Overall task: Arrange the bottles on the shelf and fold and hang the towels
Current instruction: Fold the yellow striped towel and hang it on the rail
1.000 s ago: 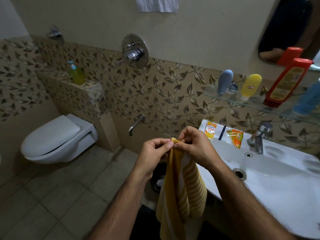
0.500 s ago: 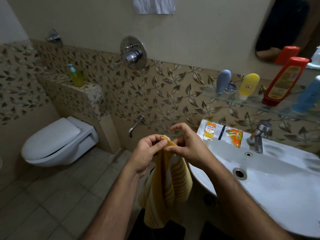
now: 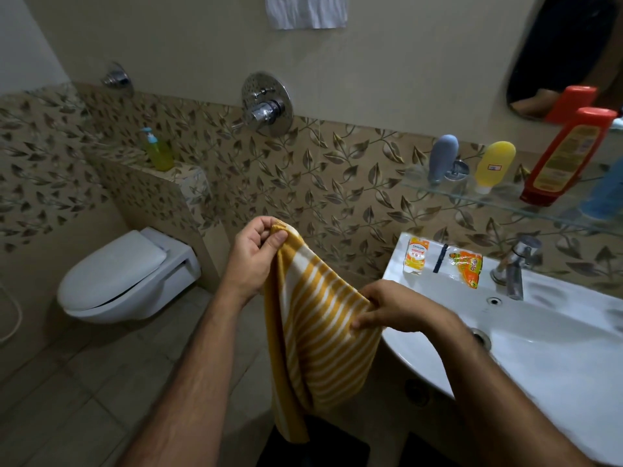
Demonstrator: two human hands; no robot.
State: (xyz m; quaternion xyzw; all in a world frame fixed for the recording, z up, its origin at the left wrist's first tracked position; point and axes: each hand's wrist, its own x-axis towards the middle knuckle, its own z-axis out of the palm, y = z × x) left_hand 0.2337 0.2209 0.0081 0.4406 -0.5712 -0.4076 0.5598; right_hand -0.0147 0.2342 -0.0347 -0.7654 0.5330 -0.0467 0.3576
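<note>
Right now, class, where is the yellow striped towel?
In the head view, the yellow striped towel hangs centre frame, left of the sink, pinched at its top corner by the left hand and lower down by the right hand.

Two bare forearms come into view from the bottom edge. No sleeve covers either of them, and no watch, ring or bracelet is seen. Both forearms have dark hair on them. The left hand (image 3: 253, 255) and the right hand (image 3: 392, 310) are bare, without gloves. The nails that are visible are short and plain.
</note>
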